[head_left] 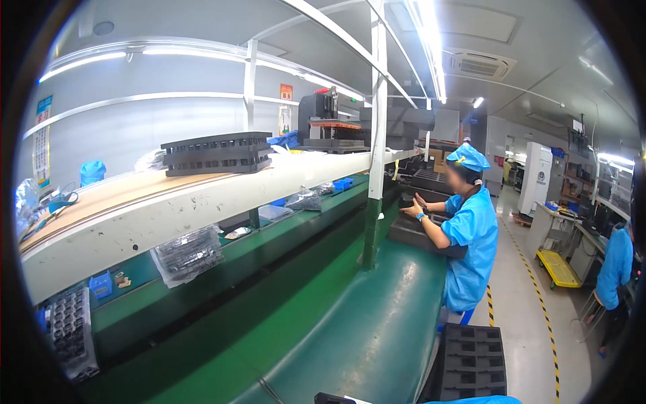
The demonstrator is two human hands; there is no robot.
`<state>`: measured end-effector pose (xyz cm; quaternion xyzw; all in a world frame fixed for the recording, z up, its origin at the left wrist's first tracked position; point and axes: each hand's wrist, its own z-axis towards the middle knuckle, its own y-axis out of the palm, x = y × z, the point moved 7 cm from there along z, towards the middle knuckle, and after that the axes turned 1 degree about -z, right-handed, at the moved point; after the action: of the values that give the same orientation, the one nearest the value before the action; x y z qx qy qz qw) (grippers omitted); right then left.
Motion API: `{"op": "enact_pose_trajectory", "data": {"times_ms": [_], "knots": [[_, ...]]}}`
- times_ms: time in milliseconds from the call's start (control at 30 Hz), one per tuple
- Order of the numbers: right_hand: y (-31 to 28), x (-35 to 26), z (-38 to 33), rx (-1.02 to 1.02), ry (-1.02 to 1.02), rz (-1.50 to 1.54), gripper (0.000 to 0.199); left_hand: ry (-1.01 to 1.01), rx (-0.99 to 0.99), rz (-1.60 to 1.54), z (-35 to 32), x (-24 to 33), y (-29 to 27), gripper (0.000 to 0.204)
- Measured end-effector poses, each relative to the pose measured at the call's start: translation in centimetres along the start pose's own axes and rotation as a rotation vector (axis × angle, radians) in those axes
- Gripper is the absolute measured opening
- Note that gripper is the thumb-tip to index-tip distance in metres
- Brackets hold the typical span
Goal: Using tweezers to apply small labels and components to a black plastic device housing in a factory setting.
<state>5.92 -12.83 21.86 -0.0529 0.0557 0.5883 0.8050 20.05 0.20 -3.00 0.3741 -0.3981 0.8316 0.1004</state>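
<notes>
Neither of my hands is in view. A strip of blue sleeve (pixel 474 400) shows at the lower edge, probably my own. Left of it, the corner of a black object (pixel 330 398) pokes in, too cut off to name. Ahead stretches the green bench top (pixel 363 316). Beside its right edge stands a stack of black foam trays (pixel 473 360) with rectangular pockets. Further along, a co-worker (pixel 471 229) in blue smock and cap sits with both hands over a black foam tray (pixel 424 236), holding a small dark item that I cannot make out.
A white post (pixel 378 121) rises from the bench. Left of it runs a raised shelf (pixel 202 202) bearing black foam trays (pixel 215 153). Below lie a green conveyor belt (pixel 222 343), plastic-wrapped trays (pixel 188 254) and a blue bin (pixel 100 285). A yellow cart (pixel 562 268) stands right.
</notes>
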Motion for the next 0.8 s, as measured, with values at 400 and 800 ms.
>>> {"op": "enact_pose_trajectory", "data": {"times_ms": [400,800], "knots": [[-3.7,-0.8,-2.8,0.824,0.045,-0.220,0.023,-0.007,-0.105,0.451,0.5,3.8,-0.2,0.055],[-3.6,-0.4,-10.0,0.717,0.583,-1.183,0.019,0.065,0.035,-0.118,2.6,12.7,-5.1,0.066]]}}
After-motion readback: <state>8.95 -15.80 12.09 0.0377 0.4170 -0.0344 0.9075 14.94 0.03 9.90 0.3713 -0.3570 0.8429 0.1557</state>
